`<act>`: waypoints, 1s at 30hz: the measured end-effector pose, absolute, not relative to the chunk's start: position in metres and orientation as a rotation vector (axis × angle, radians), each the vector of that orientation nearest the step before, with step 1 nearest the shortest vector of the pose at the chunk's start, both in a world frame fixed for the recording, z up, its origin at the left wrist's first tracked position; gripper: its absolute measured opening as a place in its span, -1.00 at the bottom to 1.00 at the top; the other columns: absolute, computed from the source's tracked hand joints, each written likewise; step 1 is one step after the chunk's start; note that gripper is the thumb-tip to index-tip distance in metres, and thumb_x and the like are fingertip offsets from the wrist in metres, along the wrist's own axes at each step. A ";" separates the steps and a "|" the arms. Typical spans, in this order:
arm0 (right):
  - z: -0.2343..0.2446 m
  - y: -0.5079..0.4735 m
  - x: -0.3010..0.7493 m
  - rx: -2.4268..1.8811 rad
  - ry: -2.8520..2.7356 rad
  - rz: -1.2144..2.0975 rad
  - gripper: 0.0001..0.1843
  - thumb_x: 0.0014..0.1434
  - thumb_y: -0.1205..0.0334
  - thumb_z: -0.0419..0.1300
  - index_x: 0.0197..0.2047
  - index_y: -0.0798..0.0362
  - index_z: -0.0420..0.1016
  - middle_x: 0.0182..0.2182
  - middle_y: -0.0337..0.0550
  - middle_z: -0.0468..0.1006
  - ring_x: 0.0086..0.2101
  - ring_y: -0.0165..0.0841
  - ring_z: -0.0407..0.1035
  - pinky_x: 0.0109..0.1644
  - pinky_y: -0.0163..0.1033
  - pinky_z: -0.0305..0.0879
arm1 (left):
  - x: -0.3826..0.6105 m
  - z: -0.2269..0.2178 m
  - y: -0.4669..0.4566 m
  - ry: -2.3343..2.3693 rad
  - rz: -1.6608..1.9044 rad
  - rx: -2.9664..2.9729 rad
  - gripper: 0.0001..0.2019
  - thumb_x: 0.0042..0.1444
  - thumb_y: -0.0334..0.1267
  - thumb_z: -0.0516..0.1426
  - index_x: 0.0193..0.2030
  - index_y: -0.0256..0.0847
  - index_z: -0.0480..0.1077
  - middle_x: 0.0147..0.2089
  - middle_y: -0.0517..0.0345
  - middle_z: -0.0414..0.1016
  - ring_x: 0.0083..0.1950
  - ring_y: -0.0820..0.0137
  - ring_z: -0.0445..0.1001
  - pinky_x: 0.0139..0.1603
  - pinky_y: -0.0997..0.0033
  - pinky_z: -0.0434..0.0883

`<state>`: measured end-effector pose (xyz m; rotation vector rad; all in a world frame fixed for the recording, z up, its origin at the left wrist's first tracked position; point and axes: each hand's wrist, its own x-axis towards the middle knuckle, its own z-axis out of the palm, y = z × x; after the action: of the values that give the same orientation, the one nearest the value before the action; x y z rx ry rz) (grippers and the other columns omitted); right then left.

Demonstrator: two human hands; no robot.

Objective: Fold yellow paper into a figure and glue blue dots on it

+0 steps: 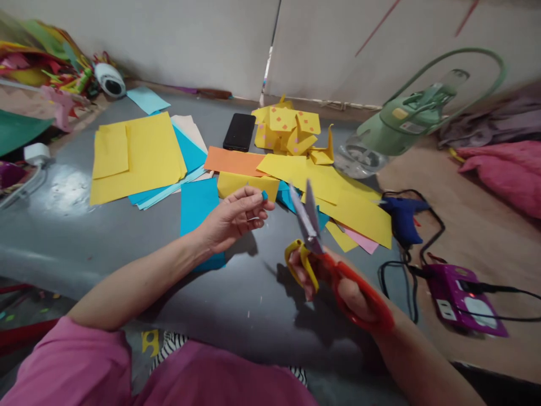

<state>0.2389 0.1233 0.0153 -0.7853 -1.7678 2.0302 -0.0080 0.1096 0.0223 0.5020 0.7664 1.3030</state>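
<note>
My left hand [234, 220] is raised over the grey table [236, 299], fingers pinched on a tiny blue paper scrap [264, 195] at the fingertips. My right hand [350, 290] holds scissors [315, 242] with yellow and red handles, blades pointing up and slightly apart, a short way right of the left hand. Under the left hand lies a blue paper sheet [198, 211]. Beyond the hands lie yellow sheets [333, 194] and an orange strip [234, 162].
A stack of yellow and blue paper [139, 158] lies at left, a black phone [239, 132] and dotted yellow folded pieces [291, 132] at the back. A green water bottle [406, 121], blue glue gun [401, 217] and purple power strip [462, 296] sit right.
</note>
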 end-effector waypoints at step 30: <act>0.016 0.124 0.243 -0.881 -1.906 2.121 -0.19 0.00 -0.56 0.18 -0.06 0.03 0.38 -0.32 -0.19 0.33 -0.39 -0.41 0.22 -0.43 -0.33 0.35 | -0.009 0.023 0.111 0.702 1.357 0.493 -0.68 -0.09 -0.13 0.46 -0.35 -0.19 0.46 -0.35 0.27 0.57 -0.38 0.58 0.51 -0.31 0.58 0.42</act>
<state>0.2429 0.1240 0.0155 -0.8810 -1.9058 2.1208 -0.0086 0.1110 0.0228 0.4929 0.7015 1.3568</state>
